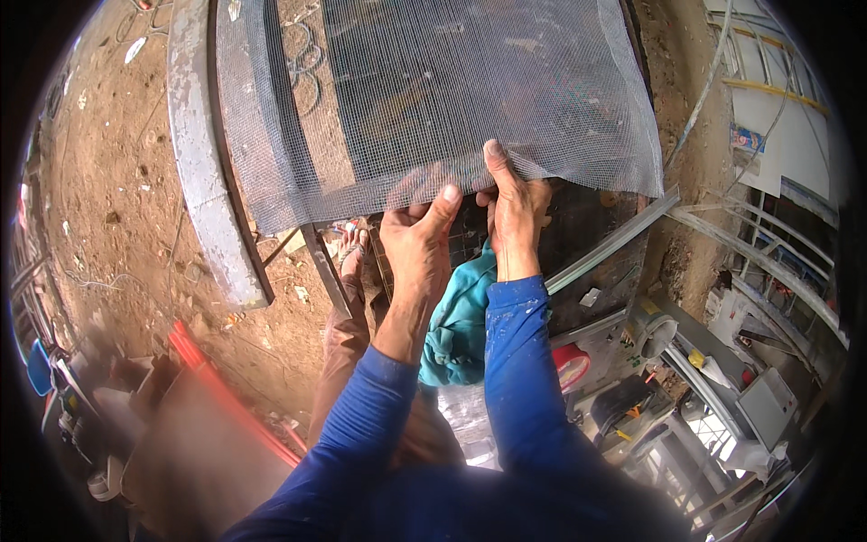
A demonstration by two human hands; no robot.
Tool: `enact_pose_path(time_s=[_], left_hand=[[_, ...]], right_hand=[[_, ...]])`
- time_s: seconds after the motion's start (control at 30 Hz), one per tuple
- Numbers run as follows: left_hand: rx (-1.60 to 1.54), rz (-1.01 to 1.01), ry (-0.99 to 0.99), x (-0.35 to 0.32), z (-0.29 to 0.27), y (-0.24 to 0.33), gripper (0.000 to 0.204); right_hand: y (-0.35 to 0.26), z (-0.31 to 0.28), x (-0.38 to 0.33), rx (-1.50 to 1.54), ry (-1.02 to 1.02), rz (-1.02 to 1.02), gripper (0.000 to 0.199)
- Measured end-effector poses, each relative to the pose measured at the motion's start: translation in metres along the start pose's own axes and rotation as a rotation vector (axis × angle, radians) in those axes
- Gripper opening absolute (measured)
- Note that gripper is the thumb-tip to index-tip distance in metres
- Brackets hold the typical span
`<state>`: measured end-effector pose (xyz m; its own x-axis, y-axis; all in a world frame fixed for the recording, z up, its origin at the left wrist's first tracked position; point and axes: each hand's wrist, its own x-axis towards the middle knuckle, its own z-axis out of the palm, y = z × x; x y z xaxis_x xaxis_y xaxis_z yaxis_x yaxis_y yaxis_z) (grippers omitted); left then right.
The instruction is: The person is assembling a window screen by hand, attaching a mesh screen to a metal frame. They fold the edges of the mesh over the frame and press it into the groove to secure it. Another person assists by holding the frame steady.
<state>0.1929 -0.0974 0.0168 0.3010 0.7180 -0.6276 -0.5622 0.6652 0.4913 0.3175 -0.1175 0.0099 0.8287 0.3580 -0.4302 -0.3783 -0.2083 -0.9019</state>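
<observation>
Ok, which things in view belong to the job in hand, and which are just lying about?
In use:
- grey mesh sheet, its near edge held between thumb and fingers by the left hand and right hand

Seemingly just lying about:
- teal cloth, below the hands
- red strips, blurred, lower left
- red-rimmed round item, right of the cloth

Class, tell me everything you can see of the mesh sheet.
The mesh sheet is grey, finely gridded and see-through, wire or plastic by its look. It spreads across the upper middle, running past the picture's top edge. A darker band crosses its left part. The left hand and right hand pinch its near edge, thumbs on top; that edge looks slightly wavy.
</observation>
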Motion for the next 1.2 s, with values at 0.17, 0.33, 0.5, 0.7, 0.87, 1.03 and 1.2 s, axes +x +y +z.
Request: enact_pose_path(time_s=[0.17,0.33,0.5,0.7,0.87,1.03,1.2], left_hand=[[0.098,0.002,-0.064,0.004,0.004,-0.004,0.056],[0.206,-0.023,-0.030,0.009,0.006,-0.011,0.065],[0.063,0.102,-0.001,0.006,0.012,-0.022,0.051],[0.113,0.136,0.051,0.007,0.015,-0.028,0.042],[0.184,0.197,0.167,0.004,0.024,-0.040,0.040],[0.229,0.137,0.273,0.002,0.034,-0.041,0.043],[0.181,0.160,0.215,-0.010,0.046,-0.034,0.052]], right_hand=[[-0.003,0.001,-0.001,0.019,-0.008,0.048,0.044],[0.000,0.004,-0.002,0.069,-0.009,-0.010,0.042],[0.001,-0.004,0.001,-0.001,-0.060,0.038,0.043],[0.005,-0.012,0.004,-0.040,-0.113,0.044,0.049],[0.004,-0.014,0.004,-0.074,-0.130,0.048,0.050],[0.004,-0.014,0.001,-0.050,-0.093,0.077,0.044],[0.006,-0.013,0.002,0.041,-0.139,0.054,0.035]])
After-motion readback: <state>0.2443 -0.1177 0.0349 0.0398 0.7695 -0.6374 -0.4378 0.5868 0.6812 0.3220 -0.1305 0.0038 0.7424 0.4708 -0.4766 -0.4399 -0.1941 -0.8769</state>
